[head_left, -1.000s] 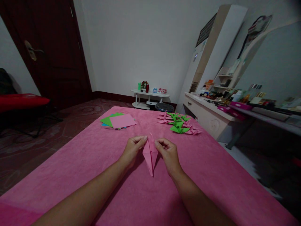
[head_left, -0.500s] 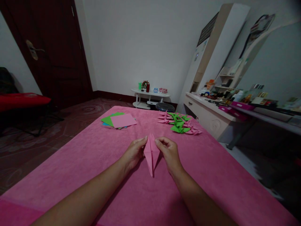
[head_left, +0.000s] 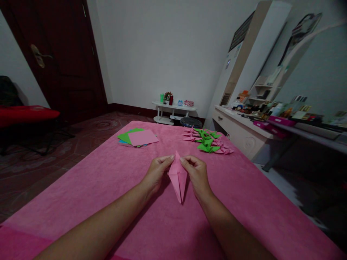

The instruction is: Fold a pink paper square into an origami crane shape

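A narrow, diamond-shaped piece of folded pink origami paper point(head_left: 178, 177) is held between my two hands over the pink-covered table. My left hand point(head_left: 157, 172) pinches its upper left edge, thumb on top and the other fingers partly hidden behind. On the opposite side, my right hand point(head_left: 195, 173) grips the upper right edge with thumb and bent fingers. The paper's long lower end points toward me, and a slit runs down its middle to two close tips.
A stack of square paper sheets point(head_left: 142, 138) in pink, green and blue lies at the table's far left. Several folded pink and green paper cranes point(head_left: 208, 144) cluster at the far right. The pink cloth point(head_left: 94, 191) covers the table; a cluttered dresser point(head_left: 238, 124) stands right of it.
The folded paper has shifted slightly right and shows a broader face with a crosswise edge. Its upper end now looks like one point, and both thumbs sit closer together near it.
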Motion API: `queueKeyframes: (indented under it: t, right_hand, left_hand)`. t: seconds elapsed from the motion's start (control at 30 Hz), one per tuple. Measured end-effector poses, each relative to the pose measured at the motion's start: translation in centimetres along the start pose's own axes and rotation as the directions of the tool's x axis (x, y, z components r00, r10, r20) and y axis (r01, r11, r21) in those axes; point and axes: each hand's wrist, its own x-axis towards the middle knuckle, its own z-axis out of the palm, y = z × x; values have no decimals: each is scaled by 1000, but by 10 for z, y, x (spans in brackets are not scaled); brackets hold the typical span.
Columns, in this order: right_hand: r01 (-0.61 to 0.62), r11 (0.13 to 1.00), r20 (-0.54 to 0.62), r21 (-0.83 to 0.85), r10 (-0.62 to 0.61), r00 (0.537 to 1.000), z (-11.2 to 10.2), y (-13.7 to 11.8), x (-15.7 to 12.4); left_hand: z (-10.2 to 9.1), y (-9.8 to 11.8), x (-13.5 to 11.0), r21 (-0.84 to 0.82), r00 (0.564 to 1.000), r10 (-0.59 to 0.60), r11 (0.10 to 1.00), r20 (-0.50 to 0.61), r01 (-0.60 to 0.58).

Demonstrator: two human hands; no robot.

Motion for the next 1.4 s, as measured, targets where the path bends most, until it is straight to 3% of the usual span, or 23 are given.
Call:
queueKeyframes:
  t: [0.27,0.43,0.67,0.87,1.2,1.4]
  right_hand:
    - [-13,1000,5,-12,13,1000,2,-1,-2]
    - [-20,1000,19,-6,21,1000,2,0,-2]
    - [-179,978,67,108,172,983,-1,2,-3]
    - [-353,922,159,161,328,931,-3,-5,-4]
    - [-313,940,165,136,290,943,-6,4,-2]
    - [-284,947,170,147,259,951,-5,3,-1]
  left_hand:
    - [2,-1,1,42,998,53,998,-35,-51]
    - [-1,-1,3,186,988,141,974,-66,-126]
    - [0,2,0,276,986,166,949,-27,-152]
    - [-1,3,1,304,985,172,939,-1,-164]
    - [-1,3,0,356,973,229,911,-15,-209]
    - [4,6,-2,372,962,261,903,-79,-214]
